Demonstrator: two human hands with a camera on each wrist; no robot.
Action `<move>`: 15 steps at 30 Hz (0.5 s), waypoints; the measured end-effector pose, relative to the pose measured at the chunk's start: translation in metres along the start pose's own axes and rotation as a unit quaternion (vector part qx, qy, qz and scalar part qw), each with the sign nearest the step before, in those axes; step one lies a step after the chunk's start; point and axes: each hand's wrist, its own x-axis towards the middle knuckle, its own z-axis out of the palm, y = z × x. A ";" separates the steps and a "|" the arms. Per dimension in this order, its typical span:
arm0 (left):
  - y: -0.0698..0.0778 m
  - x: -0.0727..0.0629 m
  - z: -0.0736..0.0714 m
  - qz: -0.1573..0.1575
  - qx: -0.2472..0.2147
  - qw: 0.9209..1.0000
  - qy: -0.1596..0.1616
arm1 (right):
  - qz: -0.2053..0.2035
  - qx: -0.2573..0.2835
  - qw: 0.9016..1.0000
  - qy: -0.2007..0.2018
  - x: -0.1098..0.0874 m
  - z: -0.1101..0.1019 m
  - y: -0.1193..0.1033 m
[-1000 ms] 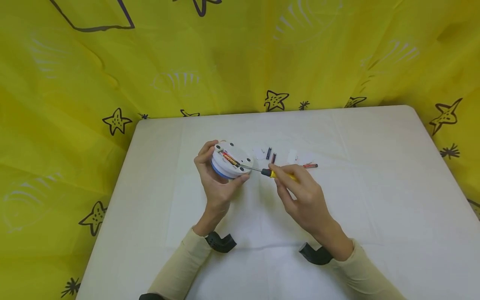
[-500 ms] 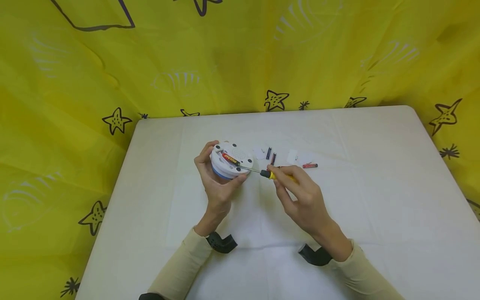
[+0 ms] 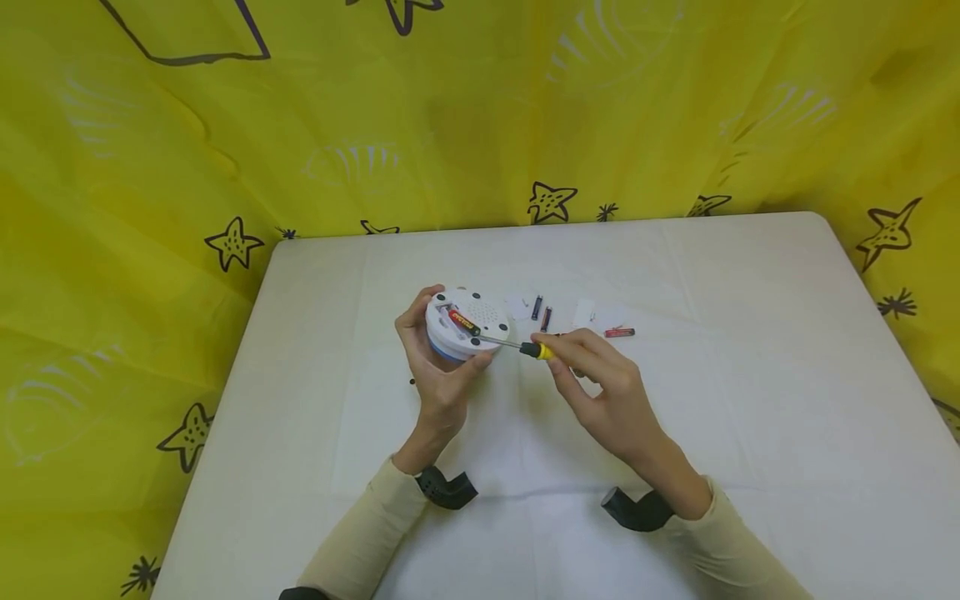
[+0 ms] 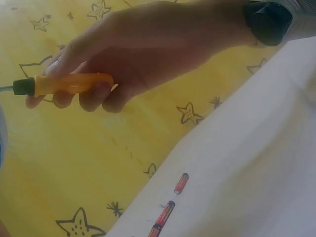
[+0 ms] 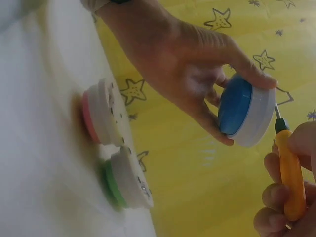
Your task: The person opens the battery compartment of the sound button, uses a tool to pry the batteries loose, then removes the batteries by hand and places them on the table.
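My left hand (image 3: pixel 437 383) grips a round white device with a blue dome (image 5: pixel 236 105), thumb and fingers spread around its rim. Its white underside (image 3: pixel 483 312), with dark round feet and speaker holes, faces up toward the head camera. A red and black battery (image 3: pixel 463 322) lies at the device's battery slot. In my right hand (image 3: pixel 606 387) is a screwdriver with a yellow-orange handle (image 4: pixel 74 83), held between thumb and curled fingers. The screwdriver's metal shaft (image 3: pixel 498 341) reaches to the battery's near end; the tip itself is too small to make out.
Loose batteries lie on the white table behind the hands, among them a dark one (image 3: pixel 537 307) and a red one (image 3: pixel 619 332). The right wrist view shows a pink-based device (image 5: pixel 101 112) and a green-based device (image 5: pixel 128 180) on the table.
The device has shifted slightly right and turned a little in my left hand. More of the slot shows beside the battery. The screwdriver stays at the battery's end.
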 end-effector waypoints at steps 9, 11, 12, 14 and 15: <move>-0.002 -0.002 0.003 -0.016 -0.020 1.000 0.003 | 0.059 0.055 0.996 -0.041 -0.005 -0.002 0.011; -0.002 -0.002 0.002 -0.025 -0.024 0.999 0.004 | 0.063 0.060 0.995 -0.052 -0.007 -0.003 0.015; -0.002 -0.001 0.002 -0.030 -0.027 0.999 0.005 | 0.064 0.063 0.994 -0.057 -0.008 -0.004 0.017; -0.002 -0.001 0.002 -0.039 -0.033 0.999 0.008 | 0.065 0.067 0.994 -0.065 -0.010 -0.005 0.021; -0.002 0.000 0.001 -0.044 -0.034 0.998 0.009 | 0.064 0.069 0.993 -0.068 -0.012 -0.006 0.023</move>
